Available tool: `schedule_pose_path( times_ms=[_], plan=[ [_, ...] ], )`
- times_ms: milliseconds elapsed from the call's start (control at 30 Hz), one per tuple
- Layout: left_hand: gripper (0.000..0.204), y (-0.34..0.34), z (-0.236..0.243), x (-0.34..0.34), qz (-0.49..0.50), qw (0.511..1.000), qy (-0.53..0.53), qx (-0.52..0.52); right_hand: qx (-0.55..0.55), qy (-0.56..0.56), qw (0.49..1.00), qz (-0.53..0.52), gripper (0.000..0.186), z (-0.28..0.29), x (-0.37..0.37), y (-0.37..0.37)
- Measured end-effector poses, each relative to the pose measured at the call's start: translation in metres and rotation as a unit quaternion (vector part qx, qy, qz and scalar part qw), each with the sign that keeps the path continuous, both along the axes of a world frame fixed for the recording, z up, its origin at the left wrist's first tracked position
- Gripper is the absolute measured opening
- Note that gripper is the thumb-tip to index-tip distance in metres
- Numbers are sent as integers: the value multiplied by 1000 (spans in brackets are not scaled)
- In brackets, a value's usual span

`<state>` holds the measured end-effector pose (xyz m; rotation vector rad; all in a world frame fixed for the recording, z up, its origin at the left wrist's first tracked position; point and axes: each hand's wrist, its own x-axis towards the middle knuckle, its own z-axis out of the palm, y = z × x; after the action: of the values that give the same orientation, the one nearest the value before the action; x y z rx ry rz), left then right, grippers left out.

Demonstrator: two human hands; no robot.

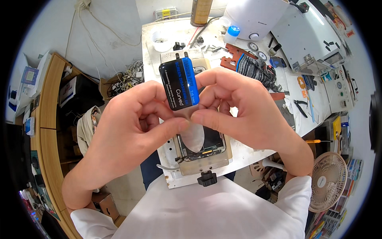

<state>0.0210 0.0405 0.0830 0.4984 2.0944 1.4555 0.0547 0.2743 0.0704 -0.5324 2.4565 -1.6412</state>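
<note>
My left hand (131,119) and right hand (242,111) meet in front of my chest, above the near edge of the bench (246,153). Between them I hold a thin curved pry tool: a black-and-blue handle (179,83) that stands upright and tilts slightly left, and a rounded, translucent metal blade (193,137) that hangs below it. Left fingers: curled, thumb tip pressed to the tool where handle meets blade. Right fingers: curled likewise, thumb and forefinger pinching the same spot from the other side. Both hands are therefore closed on the tool.

Directly beneath the blade, on the bench, lies an opened phone (203,145) seated in a pale clamp fixture (207,161); a black knob (207,179) sits at the fixture's near edge. Whether the blade touches the phone I cannot tell. Farther back: a striped cloth (256,69), a white machine (254,16), a spray can (201,12). A small fan (328,181) stands low at right.
</note>
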Motion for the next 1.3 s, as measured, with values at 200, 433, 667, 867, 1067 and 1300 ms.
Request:
schedule_pose_path(
  times_ms=[200,433,667,867,1067,1300],
  plan=[
    [24,1,1,2,-1,1000,-9,16,4,-10,1000,4,40,3,3,3],
    [21,11,3,2,-9,1000,-5,19,7,5,1000,-17,41,5,10,10],
    [19,15,1,1,-13,1000,10,10,8,-1,1000,-26,42,1,10,13],
    [21,17,1,1,-11,1000,8,-16,10,-5,999,-37,41,1,11,11],
    [24,18,6,2,-25,998,16,-49,11,-46,997,-54,38,3,11,9],
    [27,15,1,2,-28,998,41,-43,13,-53,997,-54,34,4,11,6]
  ],
)
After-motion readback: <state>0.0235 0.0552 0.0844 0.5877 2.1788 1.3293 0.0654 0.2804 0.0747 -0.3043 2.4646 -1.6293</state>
